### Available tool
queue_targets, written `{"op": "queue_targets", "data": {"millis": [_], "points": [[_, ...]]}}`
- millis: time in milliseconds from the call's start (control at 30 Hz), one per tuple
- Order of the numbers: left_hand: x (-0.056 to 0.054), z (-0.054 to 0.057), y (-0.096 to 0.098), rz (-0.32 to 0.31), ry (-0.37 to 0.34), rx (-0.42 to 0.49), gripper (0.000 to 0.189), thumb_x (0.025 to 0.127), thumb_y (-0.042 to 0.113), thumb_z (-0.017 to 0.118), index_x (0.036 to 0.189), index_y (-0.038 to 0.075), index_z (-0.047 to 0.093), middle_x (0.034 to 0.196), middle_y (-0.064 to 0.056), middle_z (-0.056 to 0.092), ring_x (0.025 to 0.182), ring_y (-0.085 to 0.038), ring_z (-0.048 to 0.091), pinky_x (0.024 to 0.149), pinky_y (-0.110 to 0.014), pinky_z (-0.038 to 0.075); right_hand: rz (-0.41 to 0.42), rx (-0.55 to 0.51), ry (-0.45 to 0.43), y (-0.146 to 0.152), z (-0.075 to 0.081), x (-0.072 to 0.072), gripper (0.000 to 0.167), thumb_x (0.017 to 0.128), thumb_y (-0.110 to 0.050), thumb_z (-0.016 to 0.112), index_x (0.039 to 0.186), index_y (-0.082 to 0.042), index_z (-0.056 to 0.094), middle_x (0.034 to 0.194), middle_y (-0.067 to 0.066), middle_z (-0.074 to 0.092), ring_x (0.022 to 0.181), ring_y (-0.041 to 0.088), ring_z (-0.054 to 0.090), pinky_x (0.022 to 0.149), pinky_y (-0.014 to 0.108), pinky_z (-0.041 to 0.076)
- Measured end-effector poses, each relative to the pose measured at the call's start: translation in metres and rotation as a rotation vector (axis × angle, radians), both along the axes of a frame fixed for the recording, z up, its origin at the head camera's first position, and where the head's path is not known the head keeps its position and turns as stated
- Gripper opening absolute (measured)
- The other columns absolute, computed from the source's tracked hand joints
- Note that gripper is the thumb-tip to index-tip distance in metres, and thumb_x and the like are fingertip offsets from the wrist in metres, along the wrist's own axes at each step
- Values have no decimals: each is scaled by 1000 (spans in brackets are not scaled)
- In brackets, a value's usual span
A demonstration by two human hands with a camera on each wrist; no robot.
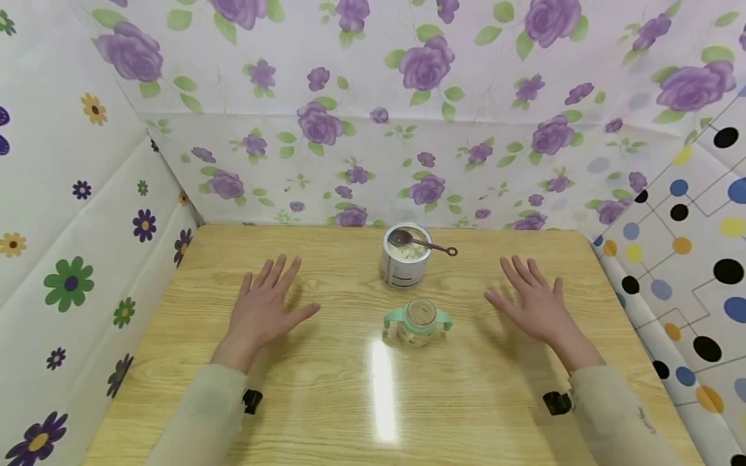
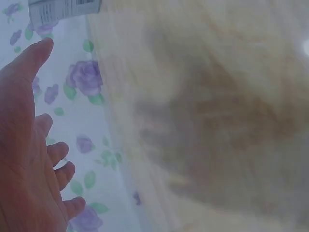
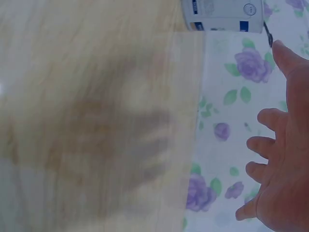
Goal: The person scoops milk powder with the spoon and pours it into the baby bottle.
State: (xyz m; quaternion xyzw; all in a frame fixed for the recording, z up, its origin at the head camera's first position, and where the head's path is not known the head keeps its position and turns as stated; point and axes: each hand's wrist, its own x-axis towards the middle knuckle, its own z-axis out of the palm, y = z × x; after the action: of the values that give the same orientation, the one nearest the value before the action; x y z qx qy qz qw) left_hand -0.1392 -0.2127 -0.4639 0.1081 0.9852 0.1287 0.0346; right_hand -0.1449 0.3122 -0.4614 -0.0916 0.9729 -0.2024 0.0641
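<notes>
In the head view my left hand point(image 1: 262, 310) is held over the left part of the table, fingers spread, holding nothing. My right hand point(image 1: 535, 307) mirrors it on the right, also spread and without anything in it. Between them stands a small clear baby bottle point(image 1: 416, 335) with a mint-green collar and two side handles. Behind the bottle is an open silver can point(image 1: 402, 270) with pale powder inside. Across the can's rim lies a dark brown spoon point(image 1: 428, 245), its ringed handle sticking out to the right. Both wrist views show part of the can at the top.
The wooden table point(image 1: 326, 401) reaches back to a purple-flowered cloth point(image 1: 373, 155). A cloth with multicoloured flowers point(image 1: 87, 246) borders the left side, and a dotted cloth point(image 1: 693, 272) the right. A bright light reflection lies on the table in front of the bottle.
</notes>
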Motion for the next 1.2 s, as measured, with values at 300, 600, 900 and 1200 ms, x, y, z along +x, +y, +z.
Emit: {"op": "queue_targets", "data": {"millis": [300, 600, 900, 1200], "points": [[-37, 19, 36, -102, 25, -17, 109, 93, 82, 58, 174, 26, 13, 180, -8, 9, 165, -35, 10, 131, -66, 4, 41, -30, -12, -27, 21, -32, 92, 106, -68, 50, 174, -18, 12, 178, 17, 11, 163, 46, 2, 119, 82, -9], [-72, 29, 71, -214, 24, -38, 114, 91, 83, 61, 174, 26, 9, 179, -9, 14, 164, -34, 17, 132, -63, 8, 100, -134, -99, -50, 19, -59, 86, 109, -65, 45, 173, -17, 13, 177, 17, 17, 163, 47, 4, 121, 80, -5], [-100, 12, 94, -289, -8, 60, 119, 87, 82, 67, 174, 32, 2, 180, -6, 13, 164, -31, 18, 133, -57, 9, 102, -335, -233, -61, 1, -65, 82, 110, -65, 41, 174, -25, 8, 179, 13, 8, 163, 45, 5, 126, 74, 13], [-114, -13, 111, -307, -50, 315, 127, 80, 68, 86, 174, 33, 8, 179, 0, 17, 163, -31, 22, 130, -59, 21, 91, -413, -226, -68, -14, -65, 79, 111, -63, 39, 174, -26, 8, 178, 12, 15, 162, 46, 14, 126, 72, 18]]}}
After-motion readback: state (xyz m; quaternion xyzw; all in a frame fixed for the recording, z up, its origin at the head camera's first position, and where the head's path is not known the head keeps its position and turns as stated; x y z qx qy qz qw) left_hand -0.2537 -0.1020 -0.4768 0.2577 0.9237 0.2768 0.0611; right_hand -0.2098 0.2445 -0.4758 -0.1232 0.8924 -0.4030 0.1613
